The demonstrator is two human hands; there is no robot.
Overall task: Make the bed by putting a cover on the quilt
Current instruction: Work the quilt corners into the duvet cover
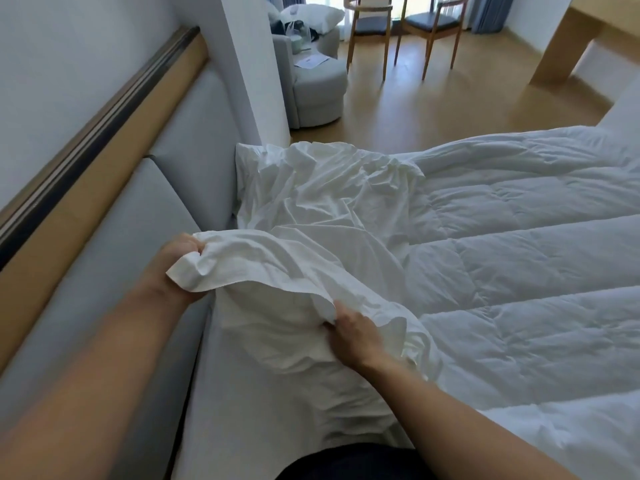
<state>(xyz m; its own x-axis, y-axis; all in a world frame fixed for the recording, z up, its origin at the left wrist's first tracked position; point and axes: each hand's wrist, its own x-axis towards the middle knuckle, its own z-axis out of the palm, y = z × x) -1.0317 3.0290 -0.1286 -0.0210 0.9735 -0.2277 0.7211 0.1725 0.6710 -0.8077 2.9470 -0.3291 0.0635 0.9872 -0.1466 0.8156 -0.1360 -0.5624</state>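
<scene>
Two hands gripped on the white cover (304, 202), left hand (180, 258) bunched at its corner, right hand (353, 337) pinched on its edge (near the headboard (166, 188)), quilt (519, 244) spread beside, partly covered.

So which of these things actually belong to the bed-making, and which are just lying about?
Job in hand: quilt cover, gripped by left hand and right hand; quilt, spread out.
Lying about: grey armchair holding a pillow and a paper; wooden chairs; padded headboard.
</scene>
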